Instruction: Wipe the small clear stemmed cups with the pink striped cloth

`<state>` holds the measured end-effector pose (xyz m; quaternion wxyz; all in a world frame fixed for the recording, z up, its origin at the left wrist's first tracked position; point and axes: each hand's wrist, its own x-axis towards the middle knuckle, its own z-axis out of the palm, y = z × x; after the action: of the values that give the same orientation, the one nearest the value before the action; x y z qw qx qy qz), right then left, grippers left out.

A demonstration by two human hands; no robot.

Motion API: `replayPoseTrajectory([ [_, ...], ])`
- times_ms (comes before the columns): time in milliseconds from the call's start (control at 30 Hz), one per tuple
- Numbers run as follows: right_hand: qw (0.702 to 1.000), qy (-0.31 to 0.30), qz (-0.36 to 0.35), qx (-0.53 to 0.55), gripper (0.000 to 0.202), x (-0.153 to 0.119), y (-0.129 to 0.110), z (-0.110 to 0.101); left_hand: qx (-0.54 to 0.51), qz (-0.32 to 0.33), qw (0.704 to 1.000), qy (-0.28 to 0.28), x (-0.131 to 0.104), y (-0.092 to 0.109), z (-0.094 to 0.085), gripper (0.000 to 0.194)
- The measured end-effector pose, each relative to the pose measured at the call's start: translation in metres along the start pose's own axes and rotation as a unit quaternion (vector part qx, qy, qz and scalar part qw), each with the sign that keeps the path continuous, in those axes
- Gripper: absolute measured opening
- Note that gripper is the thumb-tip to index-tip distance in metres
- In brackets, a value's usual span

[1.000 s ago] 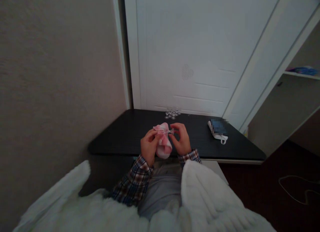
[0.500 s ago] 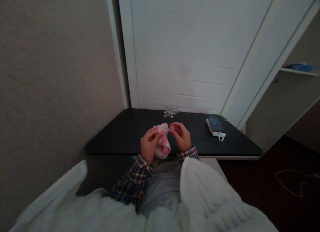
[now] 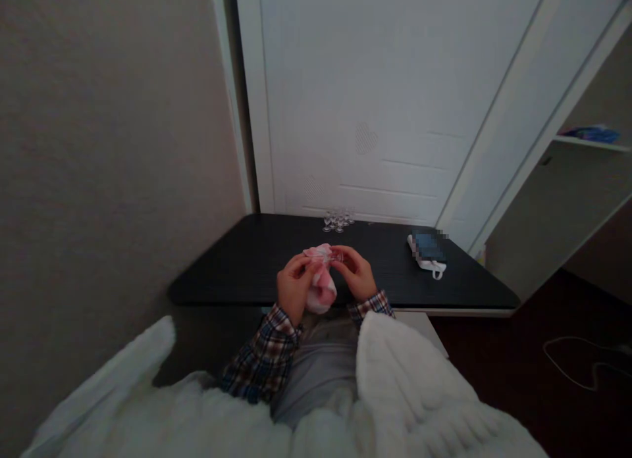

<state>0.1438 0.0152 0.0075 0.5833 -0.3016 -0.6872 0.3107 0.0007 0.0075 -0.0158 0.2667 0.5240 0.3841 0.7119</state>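
Over the front part of the black tabletop, my left hand (image 3: 295, 285) is closed on a pink and white cloth (image 3: 322, 293). The cloth is bunched and hangs below the fingers. A small clear stemmed glass (image 3: 330, 256) lies sideways across the top of the cloth, between both hands. My right hand (image 3: 356, 274) pinches the right end of this glass between thumb and fingers. Where the left fingers meet the glass is partly covered by cloth.
Several small clear pieces (image 3: 338, 220) stand in a cluster at the back of the black table (image 3: 222, 267). A white case with a dark screen (image 3: 428, 247) lies on the right. A white panel door (image 3: 316, 102) rises behind, and a white cable (image 3: 567, 372) lies on the floor.
My right hand has shifted slightly left, its fingers now covering more of the glass's end. My left hand and the cloth have hardly moved.
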Motion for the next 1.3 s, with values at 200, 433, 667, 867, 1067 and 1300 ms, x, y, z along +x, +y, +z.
replayPoseTrajectory([
  [200, 0.997, 0.032, 0.058, -0.029, 0.028, -0.002, -0.002, -0.003, -0.003, -0.025, 0.999, -0.025, -0.001, 0.005, 0.002, 0.018],
  [433, 0.998, 0.013, 0.054, -0.001, 0.031, 0.0, -0.002, -0.004, 0.006, -0.033, 0.998, -0.049, 0.0, 0.01, 0.003, 0.018],
  [667, 0.994, -0.005, 0.049, 0.095, 0.041, 0.001, 0.008, -0.005, -0.007, -0.047, 0.994, -0.095, 0.0, 0.015, 0.001, 0.019],
  [867, 0.991, -0.012, 0.066, 0.114, 0.044, 0.0, 0.006, -0.004, -0.057, -0.074, 0.995, -0.017, 0.001, 0.014, 0.001, 0.024],
  [1067, 0.99, 0.002, 0.069, 0.122, 0.028, 0.0, 0.006, -0.003, -0.064, -0.107, 0.992, -0.021, 0.0, 0.013, 0.001, 0.03],
  [1300, 0.989, 0.007, 0.126, 0.081, 0.043, -0.001, 0.015, -0.004, -0.017, -0.081, 0.993, -0.081, 0.0, 0.01, 0.0, 0.024],
])
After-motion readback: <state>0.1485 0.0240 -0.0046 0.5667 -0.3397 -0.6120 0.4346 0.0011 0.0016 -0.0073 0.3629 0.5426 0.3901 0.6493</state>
